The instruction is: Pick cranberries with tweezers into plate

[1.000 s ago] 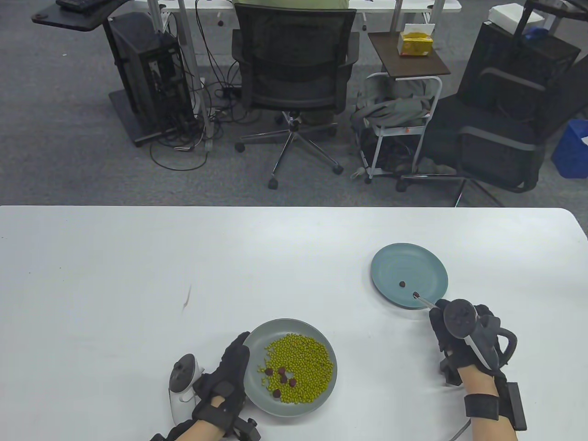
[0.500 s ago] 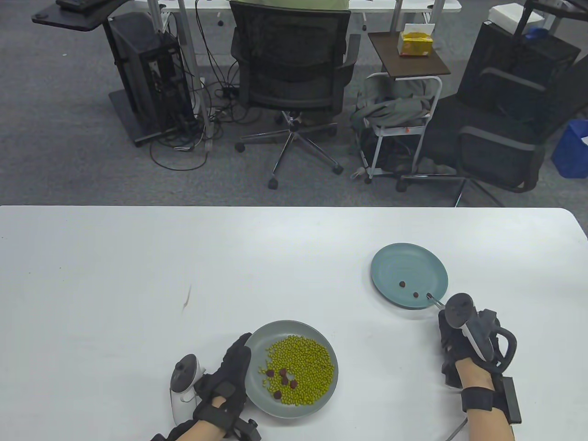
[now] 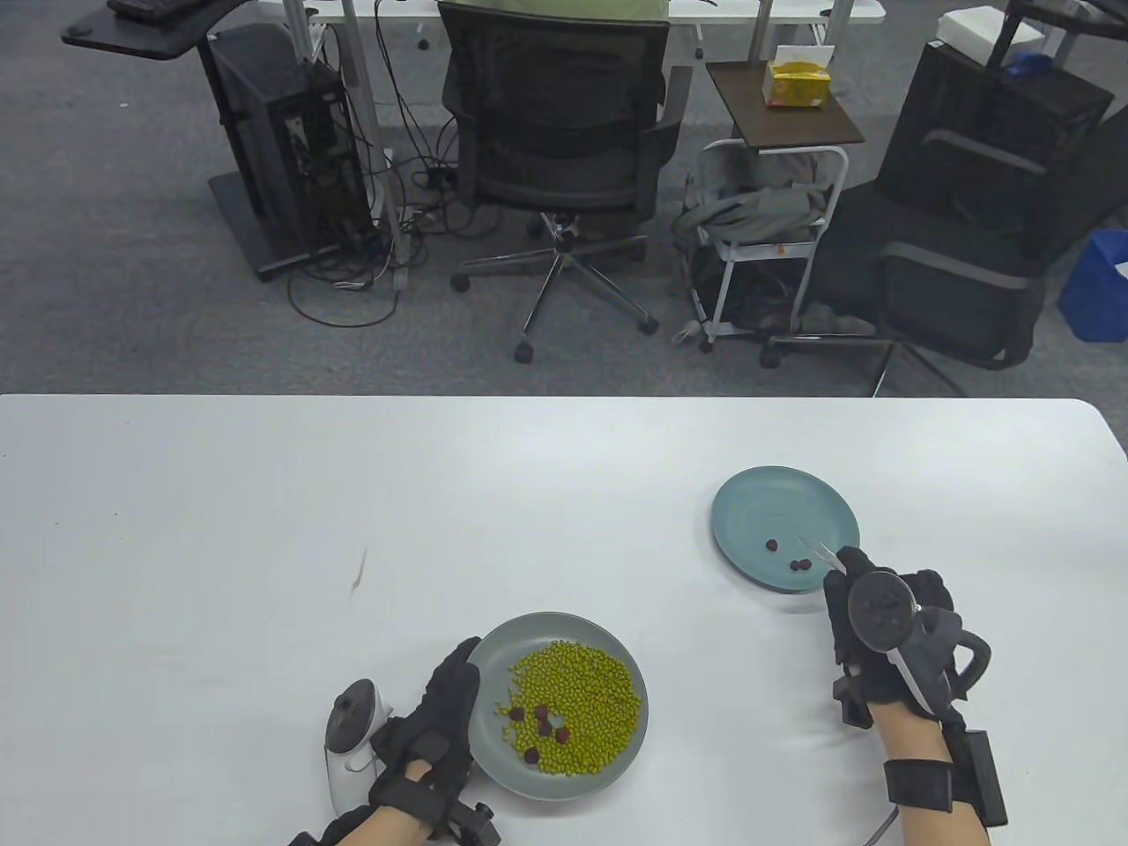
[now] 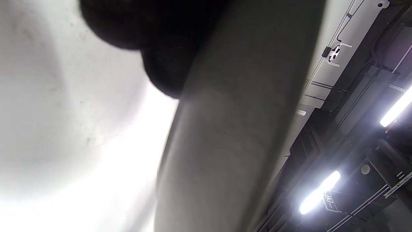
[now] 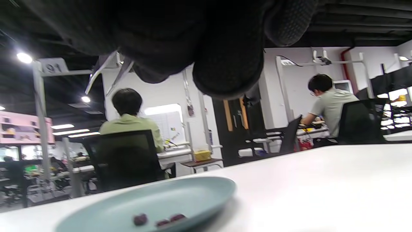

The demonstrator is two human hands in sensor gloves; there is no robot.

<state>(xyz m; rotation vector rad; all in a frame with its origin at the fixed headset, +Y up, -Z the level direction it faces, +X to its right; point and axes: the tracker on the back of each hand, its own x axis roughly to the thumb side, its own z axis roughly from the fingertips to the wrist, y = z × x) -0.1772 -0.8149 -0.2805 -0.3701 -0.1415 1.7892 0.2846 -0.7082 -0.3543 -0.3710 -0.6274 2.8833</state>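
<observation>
A blue plate point(image 3: 749, 502) at the right holds three dark cranberries point(image 3: 798, 564); they also show in the right wrist view point(image 5: 140, 219). My right hand point(image 3: 848, 571) grips metal tweezers point(image 3: 818, 552) just above the plate's near right rim. The tweezer tips point(image 5: 106, 72) stand apart and hold nothing. A grey plate point(image 3: 493, 758) near the front holds a heap of green beans point(image 3: 586, 696) with several cranberries point(image 3: 541, 718) on it. My left hand point(image 3: 449, 696) holds that plate's left rim point(image 4: 231, 129).
The white table point(image 3: 264, 529) runs back to a far edge, with office chairs and a small cart on the floor behind it. A small dark mark point(image 3: 359, 577) lies on the table left of centre.
The tweezers let go of a cranberry on the blue plate. The right hand then drew back and lifted, with the tips open. The left hand has not moved.
</observation>
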